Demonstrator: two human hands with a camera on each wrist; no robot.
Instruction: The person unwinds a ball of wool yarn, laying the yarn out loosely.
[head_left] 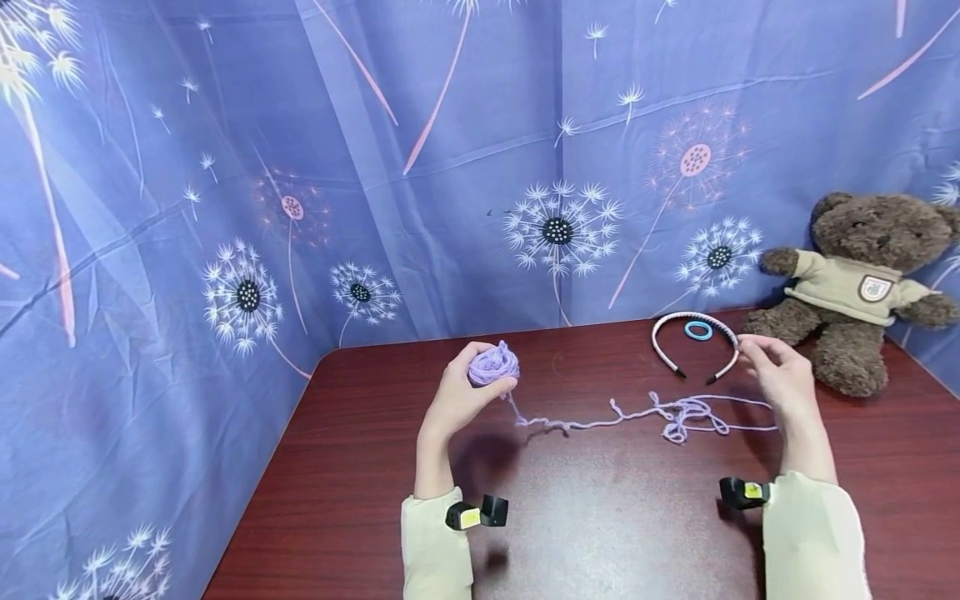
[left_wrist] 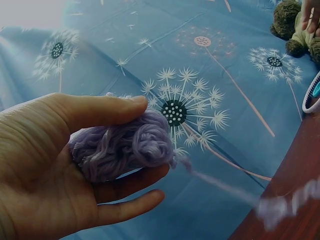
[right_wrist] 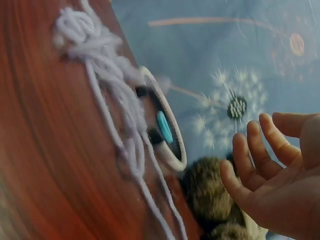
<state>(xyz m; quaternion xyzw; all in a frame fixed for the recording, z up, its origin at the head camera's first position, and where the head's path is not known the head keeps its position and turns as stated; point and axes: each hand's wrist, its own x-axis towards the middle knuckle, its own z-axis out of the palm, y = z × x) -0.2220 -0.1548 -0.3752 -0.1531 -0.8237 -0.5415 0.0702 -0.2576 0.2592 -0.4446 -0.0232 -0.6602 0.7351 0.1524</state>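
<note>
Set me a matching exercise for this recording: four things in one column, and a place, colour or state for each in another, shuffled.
Things:
1. Yarn ball
2. Headband
3. Small ring
4. Teddy bear

Places, colours or states:
A. Light blue, within the curve of the headband
B. Brown, dressed in a pale top with a badge
C. Purple, held in the left hand
D. Whitish, with dark tips

Right pairs: 1-C, 2-D, 3-A, 4-B

The dark red table bears loose purple yarn, a headband around a blue ring, and a seated bear.
</note>
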